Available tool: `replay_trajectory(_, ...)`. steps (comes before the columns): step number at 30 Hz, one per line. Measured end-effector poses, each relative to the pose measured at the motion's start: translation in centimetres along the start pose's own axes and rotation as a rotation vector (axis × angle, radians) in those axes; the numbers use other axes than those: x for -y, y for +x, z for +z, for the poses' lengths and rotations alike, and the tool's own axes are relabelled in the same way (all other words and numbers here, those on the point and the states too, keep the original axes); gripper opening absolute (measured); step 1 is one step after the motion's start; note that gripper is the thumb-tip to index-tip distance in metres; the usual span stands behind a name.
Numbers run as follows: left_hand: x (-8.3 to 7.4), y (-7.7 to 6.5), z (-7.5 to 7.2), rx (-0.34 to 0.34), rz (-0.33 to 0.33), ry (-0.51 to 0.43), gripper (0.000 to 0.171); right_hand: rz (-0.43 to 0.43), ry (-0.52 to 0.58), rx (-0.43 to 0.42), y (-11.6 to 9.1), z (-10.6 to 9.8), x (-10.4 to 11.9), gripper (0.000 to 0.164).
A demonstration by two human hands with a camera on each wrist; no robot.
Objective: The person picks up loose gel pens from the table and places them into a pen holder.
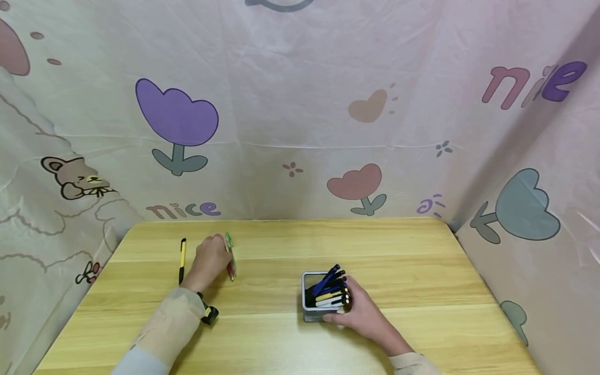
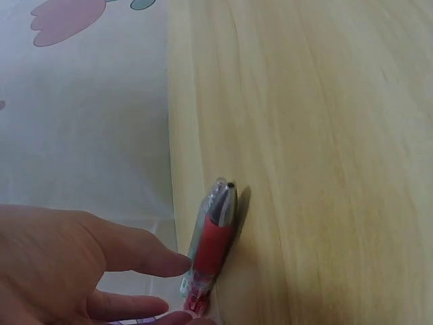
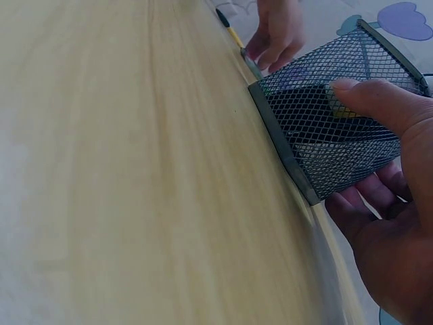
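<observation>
My left hand [image 1: 213, 259] pinches a red-gripped pen [image 2: 215, 247] and a clear, green-tinted pen [image 2: 196, 247] between thumb and fingers at the table's left side. The two lie side by side, their tips close to the wood in the left wrist view. A yellow and black pen [image 1: 182, 260] lies just left of that hand. Right of the middle, a mesh pen holder [image 1: 313, 316] stands on the table with several pens [image 1: 332, 289] leaning inside it. The right hand [image 1: 363, 312] grips the holder from its right side, thumb across one mesh wall [image 3: 304, 149].
The wooden table [image 1: 262, 344] ends at the back against a patterned cloth [image 1: 276, 177], which also hangs along both sides. A black wrist strap with a small device [image 1: 209, 314] is on the left wrist.
</observation>
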State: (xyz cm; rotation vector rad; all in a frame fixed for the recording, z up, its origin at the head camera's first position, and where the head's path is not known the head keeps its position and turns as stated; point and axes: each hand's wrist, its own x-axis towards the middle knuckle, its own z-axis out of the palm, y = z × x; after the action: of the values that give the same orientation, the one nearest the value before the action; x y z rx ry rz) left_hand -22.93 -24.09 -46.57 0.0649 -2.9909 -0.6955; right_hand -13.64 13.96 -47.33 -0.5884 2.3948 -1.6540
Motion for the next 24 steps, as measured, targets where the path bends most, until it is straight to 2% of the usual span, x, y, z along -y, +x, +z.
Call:
replay_trajectory(7, 0.2, 0.1, -0.1, 0.018, -0.018, 0.013, 0.021, 0.001, -0.003, -0.003, 0.5, 0.4, -3.0, 0.075)
replay_trajectory(11, 0.3, 0.0, -0.3, 0.045, -0.043, 0.002, 0.018, -0.038, 0.0, 0.012, 0.5, 0.3, -3.7, 0.074)
replay_trajectory(15, 0.6, -0.1, -0.7, 0.066, -0.072, 0.002, 0.013, -0.066, 0.005, 0.024, 0.5, 0.3, -3.9, 0.074)
replay_trajectory(21, 0.9, 0.0, -1.0, 0.071, -0.088, -0.002, 0.015, -0.006, 0.036, 0.01, 0.5, 0.3, -3.5, 0.077)
replay_trajectory(24, 0.9, 0.0, -1.0, 0.069, -0.086, 0.007, 0.017, 0.01, 0.026, 0.009, 0.4, 0.2, -2.3, 0.076)
